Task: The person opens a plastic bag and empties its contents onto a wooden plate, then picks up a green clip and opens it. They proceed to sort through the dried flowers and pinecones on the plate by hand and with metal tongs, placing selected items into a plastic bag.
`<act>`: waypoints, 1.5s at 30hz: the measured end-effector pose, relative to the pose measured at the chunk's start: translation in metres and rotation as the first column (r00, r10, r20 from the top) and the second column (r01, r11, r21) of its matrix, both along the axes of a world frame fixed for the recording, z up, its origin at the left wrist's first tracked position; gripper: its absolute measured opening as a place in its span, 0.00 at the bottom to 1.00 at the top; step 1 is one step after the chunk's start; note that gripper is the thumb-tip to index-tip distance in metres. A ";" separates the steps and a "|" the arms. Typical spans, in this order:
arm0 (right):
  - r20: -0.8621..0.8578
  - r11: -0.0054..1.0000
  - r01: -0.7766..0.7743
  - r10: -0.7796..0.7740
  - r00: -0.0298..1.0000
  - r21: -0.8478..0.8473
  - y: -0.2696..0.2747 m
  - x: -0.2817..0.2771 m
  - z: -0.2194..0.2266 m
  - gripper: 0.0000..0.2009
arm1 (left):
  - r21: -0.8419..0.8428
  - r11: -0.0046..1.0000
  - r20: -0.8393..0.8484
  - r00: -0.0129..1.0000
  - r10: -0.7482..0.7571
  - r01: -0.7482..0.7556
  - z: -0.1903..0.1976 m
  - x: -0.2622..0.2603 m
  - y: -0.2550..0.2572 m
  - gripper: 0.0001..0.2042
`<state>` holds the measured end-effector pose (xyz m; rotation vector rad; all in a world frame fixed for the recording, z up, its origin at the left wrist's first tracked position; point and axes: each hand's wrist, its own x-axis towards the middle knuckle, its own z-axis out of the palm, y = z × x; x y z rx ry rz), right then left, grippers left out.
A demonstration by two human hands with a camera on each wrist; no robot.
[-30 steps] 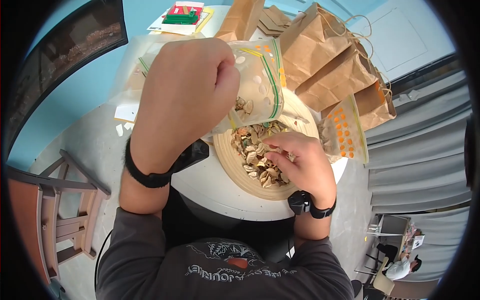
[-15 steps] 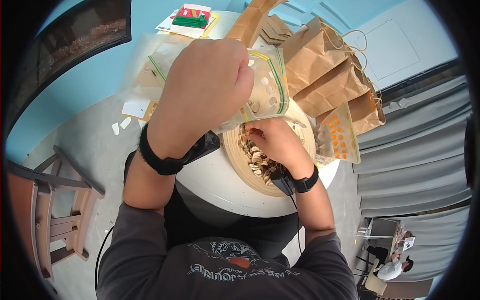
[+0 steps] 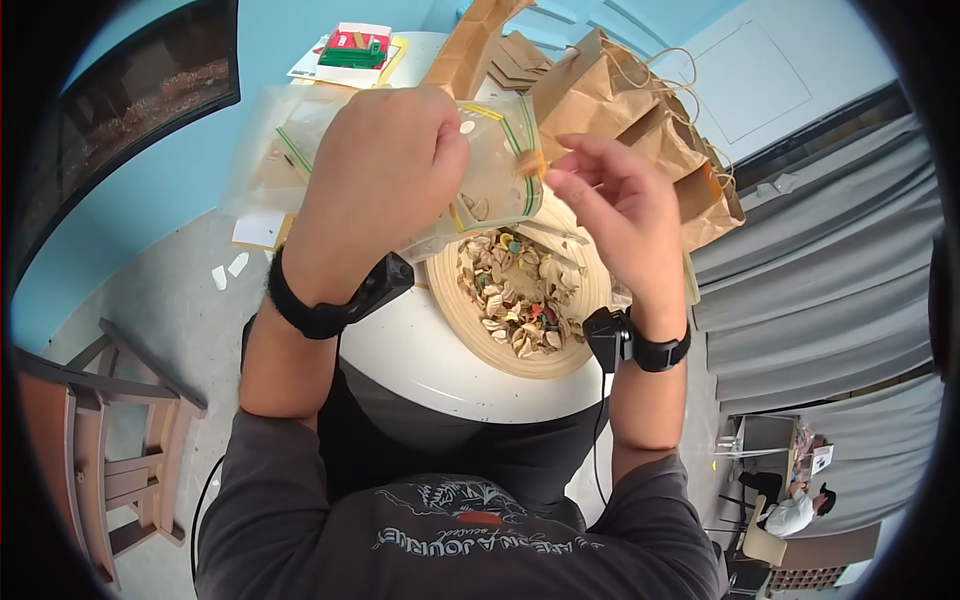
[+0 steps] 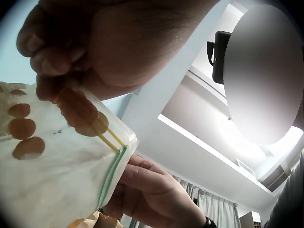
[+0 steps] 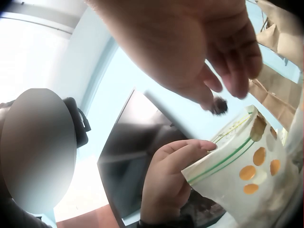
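Note:
My left hand grips the rim of a clear zip bag with a green-and-yellow closure; in the right wrist view its thumb and fingers pinch the bag's edge. Beside the bag's mouth, my right hand has its fingers loosely spread. A small dark piece is at its thumb tip, touching or just apart, I cannot tell. A blurred brown piece shows at the bag's mouth. Below lies a round woven tray with dried petals and chips.
Brown paper bags stand behind the tray on the white table. A red-and-green box lies at the table's far left. A wooden chair is on the left; a seated person is far right.
My right hand has risen from the petals in the tray to the bag's mouth, and its fingers have spread. The left hand still grips the bag, moved slightly left from half a second ago.

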<state>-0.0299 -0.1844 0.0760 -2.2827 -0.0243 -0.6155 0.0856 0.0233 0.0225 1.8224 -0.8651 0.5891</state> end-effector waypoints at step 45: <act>-0.081 0.987 0.157 -0.159 0.984 -0.024 -0.006 -0.013 -0.022 0.10 | 0.090 0.968 0.036 0.971 -0.238 0.234 -0.002 -0.008 -0.011 0.05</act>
